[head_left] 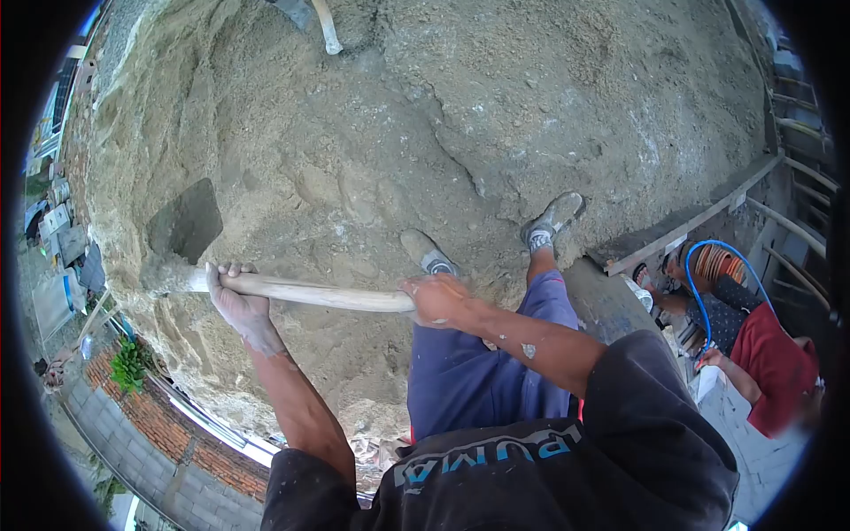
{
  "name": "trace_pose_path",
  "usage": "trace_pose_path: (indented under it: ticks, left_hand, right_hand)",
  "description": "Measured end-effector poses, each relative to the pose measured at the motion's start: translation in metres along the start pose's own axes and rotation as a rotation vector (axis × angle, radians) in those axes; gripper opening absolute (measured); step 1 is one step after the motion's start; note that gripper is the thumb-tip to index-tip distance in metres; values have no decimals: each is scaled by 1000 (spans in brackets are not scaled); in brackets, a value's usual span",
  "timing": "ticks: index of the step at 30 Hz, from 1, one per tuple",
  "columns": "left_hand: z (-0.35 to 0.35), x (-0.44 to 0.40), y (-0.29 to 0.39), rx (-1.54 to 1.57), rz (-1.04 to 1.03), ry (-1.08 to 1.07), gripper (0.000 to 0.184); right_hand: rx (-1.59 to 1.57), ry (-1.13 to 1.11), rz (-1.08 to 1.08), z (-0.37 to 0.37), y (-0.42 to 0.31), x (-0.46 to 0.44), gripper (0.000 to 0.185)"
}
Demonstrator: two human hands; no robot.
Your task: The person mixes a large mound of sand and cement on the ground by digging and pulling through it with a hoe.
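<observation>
A hoe is held level across the front of my body, its pale wooden handle (332, 293) running from left to right. My left hand (239, 296) is closed around the handle near the head. At the other end of the handle, my right hand (438, 299) is wrapped around the butt, in front of my thigh. The wide grey hoe blade (188, 219) is at the left, over or against the sandy heap (354, 168); whether it touches the sand I cannot tell. Pale dust or sand surrounds the handle's blade end.
My shoes (558, 219) stand on the sand. A second tool's wooden handle (328, 26) lies at the top edge. A board (677, 215) borders the heap at right; beyond it sits a person in red (775, 367) near a blue hose (699, 292). Brick walls (146, 407) lie lower left.
</observation>
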State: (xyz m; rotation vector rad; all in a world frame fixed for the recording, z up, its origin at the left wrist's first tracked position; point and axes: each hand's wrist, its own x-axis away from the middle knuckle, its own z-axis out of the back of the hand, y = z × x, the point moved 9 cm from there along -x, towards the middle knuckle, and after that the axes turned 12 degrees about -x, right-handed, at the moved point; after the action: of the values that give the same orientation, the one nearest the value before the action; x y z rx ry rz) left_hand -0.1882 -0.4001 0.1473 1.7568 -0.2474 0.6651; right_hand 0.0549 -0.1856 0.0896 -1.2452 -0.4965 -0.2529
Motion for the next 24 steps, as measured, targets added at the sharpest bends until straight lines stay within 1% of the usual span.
trace_pose_path:
  ticks: [2, 3, 4, 6, 7, 8, 9, 10, 11, 12, 13, 14, 16, 19, 20, 21, 23, 24]
  left_hand:
    - [-19, 4, -6, -110, -154, 0, 29]
    - [-25, 15, -36, -157, -124, 34, 33]
    - [-36, 31, -76, -205, -94, 64, 37]
    - [-43, 63, -176, -246, 73, 150, 36]
    - [-30, 61, -226, -446, -20, 151, 34]
    - [-31, 68, -277, -422, 91, 138, 33]
    - [-39, 83, -335, -376, 208, 68, 32]
    - [-41, 111, -403, -350, 424, 9, 31]
    - [-45, 153, -445, -454, 599, -19, 31]
    - [-41, 194, -493, -481, 813, -83, 30]
    - [-39, 225, -528, -497, 1019, -147, 29]
    - [-51, 225, -534, -455, 1046, -178, 28]
    - [-66, 219, -534, -413, 1097, -230, 27]
    - [-90, 192, -514, -269, 1177, -248, 27]
    - [-102, 187, -507, -225, 1155, -312, 27]
    - [-114, 185, -497, -189, 1167, -320, 27]
    - [-149, 195, -478, -112, 1201, -337, 30]
    - [-159, 195, -477, -115, 1167, -278, 33]
  right_hand:
    - [-43, -78, -25, -1, -27, -30, 25]
    - [-34, -76, -71, -5, -19, -48, 26]
    - [-27, -71, -117, -11, -7, -66, 26]
    - [-33, -48, -231, -17, 33, -72, 27]
    - [-38, -30, -292, -13, 61, -65, 28]
    - [-42, -9, -355, -7, 91, -54, 29]
    - [0, -2, -502, -7, 140, -29, 33]
    - [46, 4, -646, -2, 185, 6, 37]
    - [-23, 81, -805, 12, 208, 50, 43]
    - [-19, 100, -795, 3, 230, 87, 46]
    - [-11, 93, -823, 4, 243, 99, 47]
    - [-3, 85, -852, 4, 257, 111, 49]
    - [-32, 14, -1004, 13, 266, 112, 48]
    - [-78, -40, -941, 41, 233, 80, 44]
    - [-82, 24, -904, 57, 223, 76, 38]
    - [-104, -52, -863, 70, 209, 76, 41]
    - [-141, -201, -788, 123, 177, 89, 48]
    - [-104, -210, -789, 163, 166, 104, 49]
